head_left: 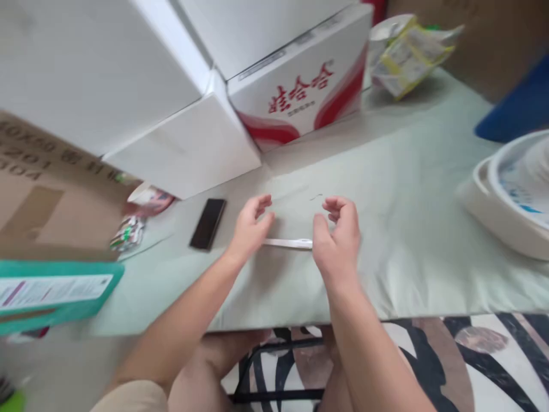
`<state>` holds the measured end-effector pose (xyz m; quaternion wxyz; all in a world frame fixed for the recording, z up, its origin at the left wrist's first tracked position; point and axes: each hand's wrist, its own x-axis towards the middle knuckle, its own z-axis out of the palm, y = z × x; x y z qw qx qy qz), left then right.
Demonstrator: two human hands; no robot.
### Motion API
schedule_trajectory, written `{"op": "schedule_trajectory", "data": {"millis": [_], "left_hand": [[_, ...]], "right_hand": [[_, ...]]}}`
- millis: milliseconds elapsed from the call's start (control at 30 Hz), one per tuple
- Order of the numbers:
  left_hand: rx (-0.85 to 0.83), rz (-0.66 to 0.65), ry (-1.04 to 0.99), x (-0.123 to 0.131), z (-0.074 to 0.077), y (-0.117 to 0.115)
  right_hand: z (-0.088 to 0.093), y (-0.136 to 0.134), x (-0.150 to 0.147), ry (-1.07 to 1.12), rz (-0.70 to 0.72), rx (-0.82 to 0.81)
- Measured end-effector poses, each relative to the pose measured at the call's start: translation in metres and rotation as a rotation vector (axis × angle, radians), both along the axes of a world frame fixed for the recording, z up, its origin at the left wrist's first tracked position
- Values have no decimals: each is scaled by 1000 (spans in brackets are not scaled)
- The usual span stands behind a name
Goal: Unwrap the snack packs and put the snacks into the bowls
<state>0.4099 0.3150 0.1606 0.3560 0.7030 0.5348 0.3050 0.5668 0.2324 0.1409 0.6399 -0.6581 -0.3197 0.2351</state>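
Observation:
A slim white stick-like object (288, 244) lies crosswise on the pale green cloth of the table (274, 303), between my two hands. My left hand (252, 225) is at its left end, fingers curved and apart from the thumb, with nothing seen in them. At the other end is my right hand (338, 233), its fingers bent and thumb raised, also with nothing visible between them. Both hands partly hide the ends of the white object. A black phone (208, 224) lies flat to the left of my left hand.
White boxes (184, 149) and a red-and-white carton (300, 94) stand behind. Yellow packets (407, 57) are at the back right, a white tub (510, 200) at the right. Left are a cardboard box (55, 194), a teal package (55, 292) and small wrappers (128, 233).

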Motion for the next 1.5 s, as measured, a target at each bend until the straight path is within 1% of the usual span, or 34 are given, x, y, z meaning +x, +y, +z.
{"op": "schedule_trajectory", "data": {"millis": [33,100,167,200,233,300,367,433,500,600,667,733,800,867,933,1000,1033,1100,1200,1267,1333,1367,1433,1500], "left_hand": [[-32,67,-42,-22,-2,-19],[-88,198,-129,-57,-9,-55],[-161,291,-231,-78,-18,-83],[-196,313,-289,-85,-22,-93],[-226,304,-343,-90,-25,-100],[-269,228,-421,-96,-27,-104],[-321,153,-475,-101,-25,-98],[-353,151,-538,-107,-21,-87],[-355,169,-560,-112,-17,-79],[-372,139,-648,-124,-10,-74],[-383,135,-736,-134,-6,-74],[-368,197,-789,-146,-4,-73],[-347,281,-828,-159,-3,-68],[-340,391,-908,-174,-3,-59],[-348,555,-1032,-191,-2,-50],[-359,719,-1161,-211,0,-43],[-363,776,-1213,-220,1,-40],[-375,830,-1280,-237,3,-38],[-421,826,-1310,-257,5,-37],[-452,816,-1311,-267,5,-38],[-460,823,-1312,-275,5,-38],[-459,829,-1314,-278,5,-38],[-454,836,-1323,-284,5,-39],[-444,838,-1339,-288,6,-41]], "right_hand": [[2,-1,-11,-4,39,2],[4,-3,-34,-21,116,-4],[4,-8,-58,-53,186,-13],[2,-11,-68,-73,217,-19],[0,-15,-79,-96,246,-29],[-6,-24,-95,-154,304,-60],[-13,-33,-106,-238,350,-107],[-18,-41,-109,-325,375,-159],[-21,-48,-108,-389,368,-209],[-24,-54,-106,-471,341,-268],[-25,-49,-111,-541,361,-290],[-21,-33,-128,-612,423,-270],[-12,-7,-158,-679,506,-188],[1,29,-198,-738,603,-73],[16,70,-245,-768,721,24],[30,114,-293,-797,833,58],[35,136,-316,-814,848,71],[44,176,-355,-904,872,105],[47,220,-395,-1151,863,163],[44,237,-411,-1298,867,115],[42,244,-420,-1392,898,16],[41,245,-423,-1418,914,-25],[43,241,-426,-1442,935,-53],[49,229,-423,-1435,923,1]]}}
